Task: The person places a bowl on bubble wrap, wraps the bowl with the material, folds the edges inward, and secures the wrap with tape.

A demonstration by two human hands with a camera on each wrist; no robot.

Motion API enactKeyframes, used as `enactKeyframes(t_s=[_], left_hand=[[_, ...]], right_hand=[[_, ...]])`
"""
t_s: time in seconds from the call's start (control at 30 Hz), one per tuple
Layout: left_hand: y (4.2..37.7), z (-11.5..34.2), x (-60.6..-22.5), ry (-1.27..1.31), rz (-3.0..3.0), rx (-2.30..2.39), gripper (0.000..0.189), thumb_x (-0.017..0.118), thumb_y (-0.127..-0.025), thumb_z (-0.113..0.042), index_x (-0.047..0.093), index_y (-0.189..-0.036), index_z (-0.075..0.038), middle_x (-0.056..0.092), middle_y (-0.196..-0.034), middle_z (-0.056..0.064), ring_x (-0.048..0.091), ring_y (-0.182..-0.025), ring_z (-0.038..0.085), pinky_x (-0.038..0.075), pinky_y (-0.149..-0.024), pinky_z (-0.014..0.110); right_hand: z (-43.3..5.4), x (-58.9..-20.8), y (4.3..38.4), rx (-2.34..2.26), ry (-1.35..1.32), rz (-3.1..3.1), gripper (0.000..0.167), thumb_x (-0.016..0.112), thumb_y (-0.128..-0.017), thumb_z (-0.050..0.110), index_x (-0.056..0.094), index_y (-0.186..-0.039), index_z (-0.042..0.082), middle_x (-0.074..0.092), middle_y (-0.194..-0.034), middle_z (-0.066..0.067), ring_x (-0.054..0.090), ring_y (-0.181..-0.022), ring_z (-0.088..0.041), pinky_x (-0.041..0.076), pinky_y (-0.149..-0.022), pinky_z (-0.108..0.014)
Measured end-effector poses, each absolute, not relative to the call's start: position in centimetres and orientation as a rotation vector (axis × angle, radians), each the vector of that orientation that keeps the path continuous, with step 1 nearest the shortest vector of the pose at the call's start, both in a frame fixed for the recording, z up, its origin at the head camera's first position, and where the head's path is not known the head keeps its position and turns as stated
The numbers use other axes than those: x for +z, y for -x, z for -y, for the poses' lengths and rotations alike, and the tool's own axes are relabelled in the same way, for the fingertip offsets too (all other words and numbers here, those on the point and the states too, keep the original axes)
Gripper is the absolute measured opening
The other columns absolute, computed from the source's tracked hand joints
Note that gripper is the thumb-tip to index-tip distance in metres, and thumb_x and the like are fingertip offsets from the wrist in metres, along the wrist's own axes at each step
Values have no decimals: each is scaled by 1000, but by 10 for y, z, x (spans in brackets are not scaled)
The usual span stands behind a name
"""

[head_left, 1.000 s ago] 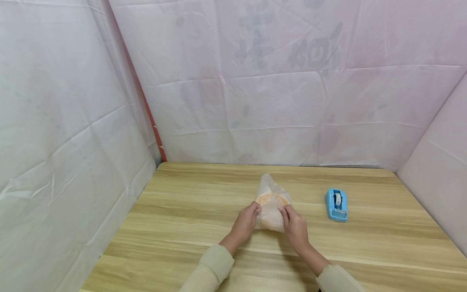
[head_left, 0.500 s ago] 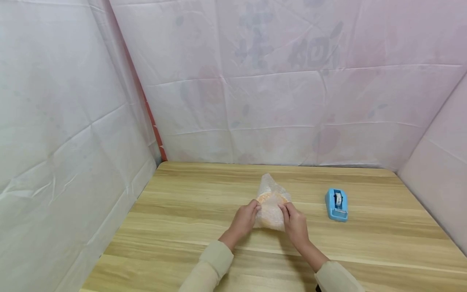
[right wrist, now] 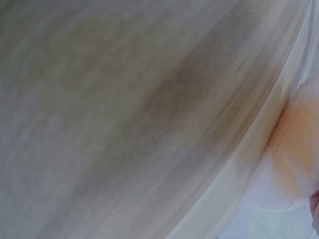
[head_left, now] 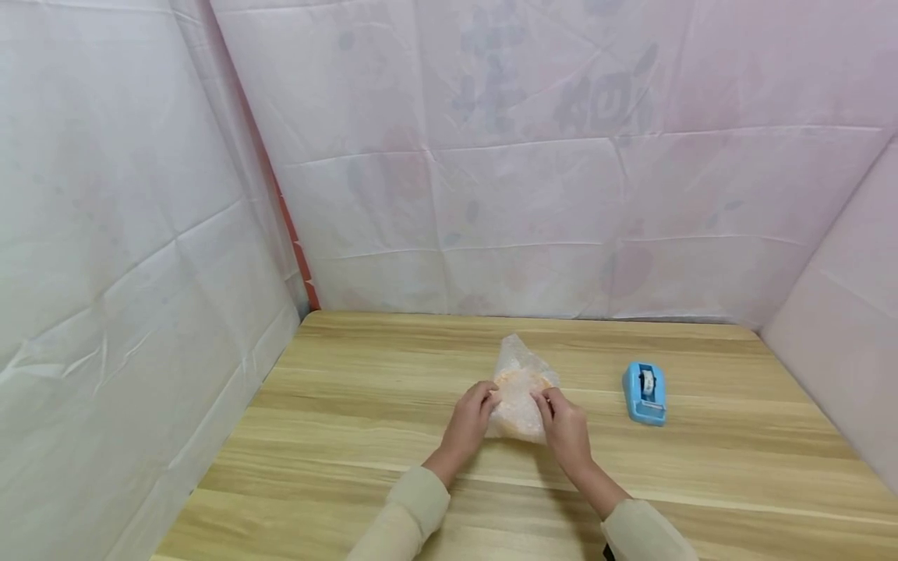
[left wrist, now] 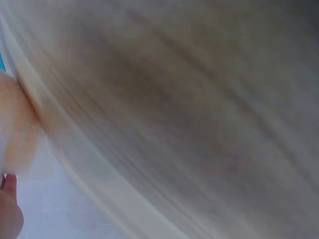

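A translucent bubble-wrap sheet (head_left: 517,405) is folded over an orange, rounded item (head_left: 507,379) near the middle of the table. The wrap veils the item, so its kind does not show; its orange also glows through in the left wrist view. My left hand (head_left: 468,421) pinches the wrap's left side between thumb and fingers. On the opposite side my right hand (head_left: 567,427) pinches the wrap the same way. One corner of the sheet points up toward the back of the table. Only a sliver of each hand enters its own wrist view.
To the right of the wrap stands a blue tape dispenser (head_left: 645,393) with a roll of tape in it. The wooden table (head_left: 365,389) meets white hanging sheets (head_left: 519,195) at the back and on both sides.
The near flap of bubble wrap has come further up over the orange item, covering more of it. Both hands keep their grip and have shifted only slightly.
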State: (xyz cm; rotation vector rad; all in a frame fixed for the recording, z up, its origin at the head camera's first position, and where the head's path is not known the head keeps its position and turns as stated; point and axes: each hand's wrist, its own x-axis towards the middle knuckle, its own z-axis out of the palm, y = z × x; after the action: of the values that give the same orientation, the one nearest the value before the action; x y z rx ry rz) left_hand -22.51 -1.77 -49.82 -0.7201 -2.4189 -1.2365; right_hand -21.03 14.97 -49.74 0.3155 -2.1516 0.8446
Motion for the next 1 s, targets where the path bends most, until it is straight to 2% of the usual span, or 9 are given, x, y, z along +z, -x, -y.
enactKeyframes(t_s=[0.2,0.3,0.43,0.57,0.7,0.8,0.9,1.0], left_hand=[[227,20,-498,780,2411,-1229,21,52,-93,-12,54,-112,-4,57,-79,6,47,-66,6,44,-61,16],[227,18,-495,785,2398,-1128,21,52,-92,-8,55,-112,-3,62,-85,8,55,-70,11,48,-65,18],[228,15,-496,784,2356,-960,23,54,-91,-6,56,-114,-2,65,-100,10,63,-87,17,52,-77,22],[228,14,-499,775,2289,-839,26,58,-88,-5,55,-114,-2,62,-98,8,62,-85,15,52,-76,20],[231,14,-500,781,2162,-547,25,65,-82,-6,58,-106,-6,58,-92,4,59,-82,12,50,-74,16],[233,12,-499,842,1972,-257,17,64,-78,-5,63,-94,-9,62,-90,2,61,-84,13,51,-79,21],[229,9,-499,957,1810,-55,10,59,-80,-10,67,-86,-11,66,-88,-1,62,-85,14,51,-81,25],[224,7,-505,1053,1813,77,21,58,-85,-28,69,-93,-12,69,-96,0,64,-94,15,50,-86,28]], right_hand=[[-150,-497,212,810,-313,2154,14,71,-74,-3,58,-73,2,50,-57,-1,38,-53,-2,35,-46,-18],[-150,-496,212,807,-311,2159,14,70,-74,-4,58,-72,2,51,-57,-1,38,-53,-3,36,-46,-19],[-149,-495,213,799,-311,2169,14,70,-75,-4,58,-72,1,51,-57,-1,39,-53,-3,35,-46,-19],[-148,-495,215,791,-318,2174,15,71,-74,-4,57,-72,1,51,-57,-1,40,-53,-4,35,-45,-20],[-147,-495,217,782,-316,2179,15,71,-74,-4,57,-72,1,51,-58,-2,41,-54,-5,37,-46,-22],[-147,-495,217,761,-315,2182,15,72,-73,-4,57,-71,1,51,-58,-2,41,-54,-6,37,-46,-22],[-147,-495,218,734,-321,2181,15,72,-72,-4,57,-71,0,50,-58,-3,42,-53,-7,37,-47,-23],[-146,-494,217,720,-328,2175,15,72,-71,-5,58,-72,-1,51,-58,-4,43,-53,-9,38,-47,-24]])
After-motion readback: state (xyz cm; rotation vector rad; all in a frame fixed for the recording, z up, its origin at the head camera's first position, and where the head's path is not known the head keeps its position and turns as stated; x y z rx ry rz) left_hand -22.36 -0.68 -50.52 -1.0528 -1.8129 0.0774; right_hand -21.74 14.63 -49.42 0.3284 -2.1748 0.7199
